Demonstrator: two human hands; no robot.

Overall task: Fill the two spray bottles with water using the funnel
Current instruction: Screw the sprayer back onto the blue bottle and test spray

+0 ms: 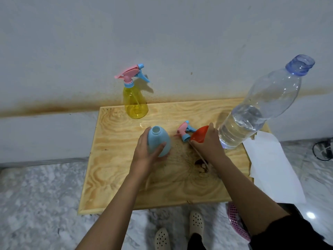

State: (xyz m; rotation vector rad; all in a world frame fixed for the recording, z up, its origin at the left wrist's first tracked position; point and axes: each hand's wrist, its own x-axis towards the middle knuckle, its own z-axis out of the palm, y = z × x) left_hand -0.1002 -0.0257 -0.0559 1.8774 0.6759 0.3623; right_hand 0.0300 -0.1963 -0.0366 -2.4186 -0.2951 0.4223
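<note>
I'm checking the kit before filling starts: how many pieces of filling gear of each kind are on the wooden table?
Spray bottles: 2 (yellow spray bottle, head on; blue spray bottle, open)
Loose trigger head: 1
Funnel: 1
Water bottle: 1
Total: 5

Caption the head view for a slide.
Left hand holds the uncapped blue spray bottle; right hand grips the orange funnel beside the water bottle.
</note>
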